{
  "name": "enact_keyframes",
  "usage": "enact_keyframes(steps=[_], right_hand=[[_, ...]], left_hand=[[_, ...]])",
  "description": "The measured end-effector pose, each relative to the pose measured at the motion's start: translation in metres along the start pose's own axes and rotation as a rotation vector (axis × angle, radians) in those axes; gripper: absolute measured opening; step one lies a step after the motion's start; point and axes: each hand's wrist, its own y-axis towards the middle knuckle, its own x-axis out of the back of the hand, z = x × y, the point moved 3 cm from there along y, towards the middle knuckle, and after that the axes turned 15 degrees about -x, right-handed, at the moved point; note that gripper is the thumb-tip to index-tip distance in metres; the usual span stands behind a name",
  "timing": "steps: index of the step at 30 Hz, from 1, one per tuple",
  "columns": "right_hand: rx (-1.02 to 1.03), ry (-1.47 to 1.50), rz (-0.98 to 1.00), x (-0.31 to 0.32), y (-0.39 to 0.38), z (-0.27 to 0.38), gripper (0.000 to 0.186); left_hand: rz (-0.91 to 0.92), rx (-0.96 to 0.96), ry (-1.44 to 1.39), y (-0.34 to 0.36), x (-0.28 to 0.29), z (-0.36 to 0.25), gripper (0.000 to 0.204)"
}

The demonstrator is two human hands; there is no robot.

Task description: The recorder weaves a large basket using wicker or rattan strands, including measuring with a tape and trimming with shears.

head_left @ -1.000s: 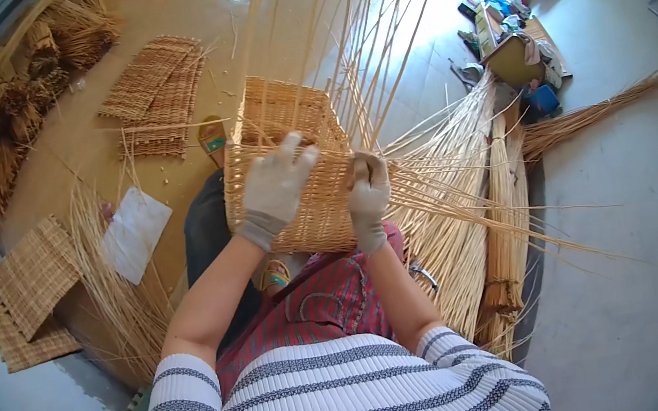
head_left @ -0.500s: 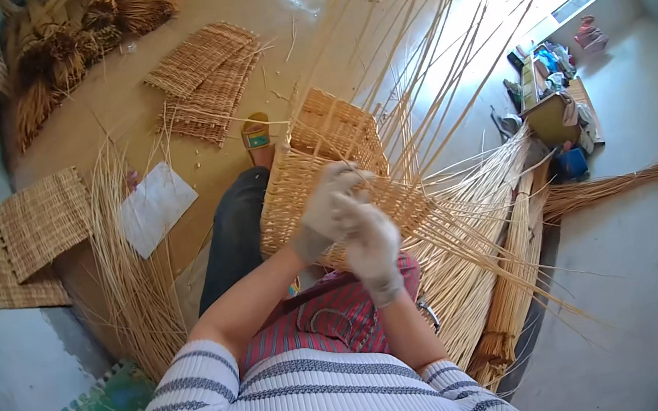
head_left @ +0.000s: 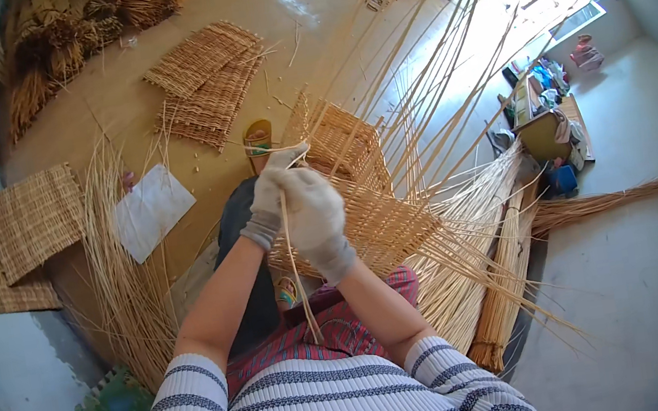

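I have both gloved hands together near the middle of the frame, at the upper-left edge of the woven basket (head_left: pixel 396 225), which sits tilted just above the lap at centre. The right hand (head_left: pixel 316 212) is curled into a fist, and I judge its fingers are closed on a thin cane strand (head_left: pixel 293 253); one length drops from between the hands toward the red striped cloth (head_left: pixel 355 333). The left hand (head_left: pixel 265 200) is tucked partly behind it, so I cannot tell whether its fingers are pinching the strand or only bracing the rim.

To work this strand well, I would steady the basket's edge with the left and draw with the right in one even pull, close to the weave. A sharp bend could crack cane this thin, and a slack turn would leave a gap. I would keep the hanging tail clear of the fingers so it doesn't get trapped. The loose ends (head_left: pixel 472 250) spraying off the basket's right side, over the pale cane pile (head_left: pixel 454 293), could snag if the basket is turned, so any turn should be slow.
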Motion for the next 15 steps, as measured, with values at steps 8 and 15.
enact_keyframes(steps=[8,15], right_hand=[[-0.096,0.127,-0.058,0.008,-0.035,-0.029,0.026],[-0.55,0.552,-0.1,0.026,-0.059,-0.069,0.024]], left_hand=[[0.329,0.073,0.213,0.015,0.02,-0.014,0.032],[0.69,0.184,0.323,0.049,0.02,-0.024,0.023]])
